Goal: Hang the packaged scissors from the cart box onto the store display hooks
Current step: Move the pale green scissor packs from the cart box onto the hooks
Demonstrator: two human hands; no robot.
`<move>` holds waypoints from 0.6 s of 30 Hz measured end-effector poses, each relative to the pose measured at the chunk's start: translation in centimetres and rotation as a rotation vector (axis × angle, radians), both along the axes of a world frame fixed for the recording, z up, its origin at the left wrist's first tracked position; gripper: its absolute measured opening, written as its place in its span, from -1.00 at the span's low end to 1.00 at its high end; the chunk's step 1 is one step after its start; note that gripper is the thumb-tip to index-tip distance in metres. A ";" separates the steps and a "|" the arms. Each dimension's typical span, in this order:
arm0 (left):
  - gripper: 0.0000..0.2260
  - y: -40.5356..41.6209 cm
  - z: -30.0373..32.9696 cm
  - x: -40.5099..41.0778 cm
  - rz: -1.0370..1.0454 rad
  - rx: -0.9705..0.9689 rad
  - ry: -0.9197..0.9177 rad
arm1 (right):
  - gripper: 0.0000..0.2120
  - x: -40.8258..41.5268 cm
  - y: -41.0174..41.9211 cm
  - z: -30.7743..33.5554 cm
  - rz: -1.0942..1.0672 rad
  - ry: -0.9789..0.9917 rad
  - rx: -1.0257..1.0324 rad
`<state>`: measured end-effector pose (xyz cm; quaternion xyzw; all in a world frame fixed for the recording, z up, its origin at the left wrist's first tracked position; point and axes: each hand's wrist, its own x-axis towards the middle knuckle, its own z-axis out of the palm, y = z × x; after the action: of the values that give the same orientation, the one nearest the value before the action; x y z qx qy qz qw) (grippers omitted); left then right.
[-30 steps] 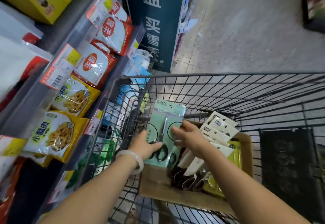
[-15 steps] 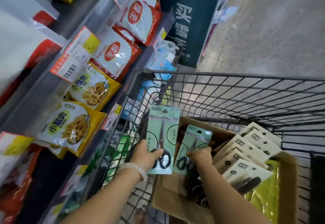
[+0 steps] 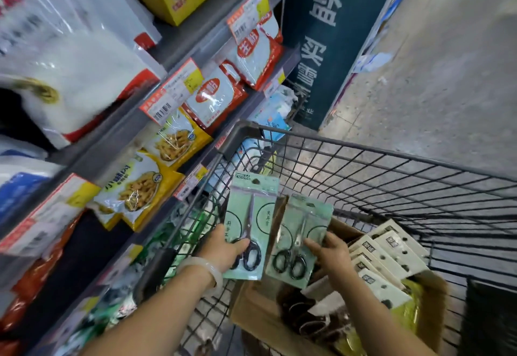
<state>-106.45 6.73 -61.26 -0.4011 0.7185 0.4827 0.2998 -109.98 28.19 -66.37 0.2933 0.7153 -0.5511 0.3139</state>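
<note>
In a shop aisle, we stand over a wire cart [image 3: 363, 165] with a pack of scissors in each hand. Our left hand [image 3: 223, 252], a pale bangle [image 3: 205, 270] at the wrist, grips the lower edge of one green-carded scissors pack [image 3: 253, 215], thumb across the black handles. Our right hand [image 3: 334, 255] pinches a second scissors pack [image 3: 303, 232] by its right edge, fingers closed on the card. Both packs are held upright, side by side and almost touching, above the near-left corner of the cardboard box [image 3: 251, 308] that sits inside the cart. More carded packs [image 3: 389, 255] lie fanned in the box to the right.

The shelves [image 3: 179, 45] at our left carry snack bags [image 3: 145, 185] and price tags; no display hooks can be seen from here, so where the packs will hang we cannot tell.

To do this step well, we judge it best to keep each pack gripped low, leaving the punched hole at the top of the card free. The cards look thin and bendy, so a firm pinch near the scissors' weight should stop them flopping. Hanging one pack at a time would likely be steadier than threading both together, with the printed face kept outward. The cart's wire rim is near the left pack and could snag it on the lift.
</note>
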 end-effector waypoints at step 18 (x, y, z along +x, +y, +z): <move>-0.75 -6.2 15.2 17.9 0.310 -0.089 0.414 | -0.86 6.9 -10.9 18.8 0.632 0.349 -0.303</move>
<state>-88.55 0.51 -46.03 -0.4122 0.7150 0.5624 0.0508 -103.11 17.29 -47.58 -0.0892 0.7235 -0.5684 0.3814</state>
